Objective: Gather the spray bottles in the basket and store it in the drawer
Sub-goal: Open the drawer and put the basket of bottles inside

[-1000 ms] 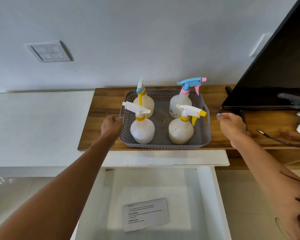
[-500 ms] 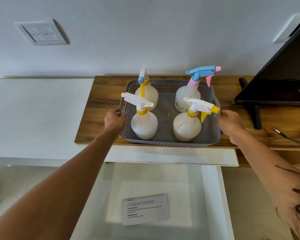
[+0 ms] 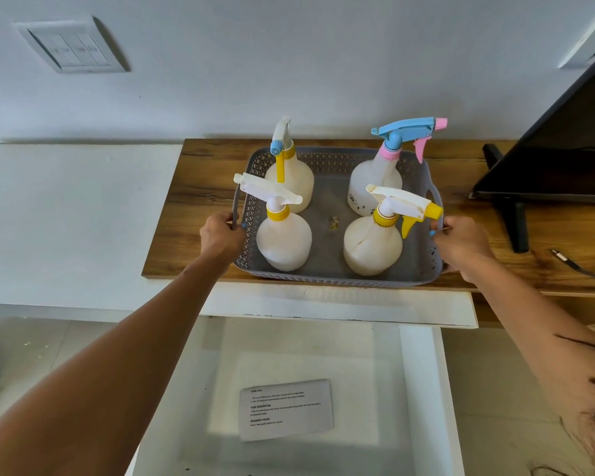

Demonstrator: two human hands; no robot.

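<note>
A grey perforated basket (image 3: pixel 334 277) sits on the wooden shelf (image 3: pixel 193 207), its front edge near the shelf's front. Several white spray bottles stand upright in it: one with a white and yellow head (image 3: pixel 284 238) front left, one with a yellow nozzle (image 3: pixel 371 245) front right, one with a blue and yellow head (image 3: pixel 291 180) back left, one with a blue and pink head (image 3: pixel 375 187) back right. My left hand (image 3: pixel 220 235) grips the basket's left rim. My right hand (image 3: pixel 461 242) grips its right handle. Below stands an open white drawer (image 3: pixel 423 389).
A printed paper sheet (image 3: pixel 285 408) lies on the drawer floor. A black screen on a stand (image 3: pixel 557 166) rises at the right of the shelf, with a cable (image 3: pixel 577 267) beside it. A white counter (image 3: pixel 73 218) extends left. A wall switch (image 3: pixel 71 46) is mounted above.
My right hand moved left from the shelf onto the basket's right handle, and my left hand closed on the left rim. The view has come closer to the basket.
</note>
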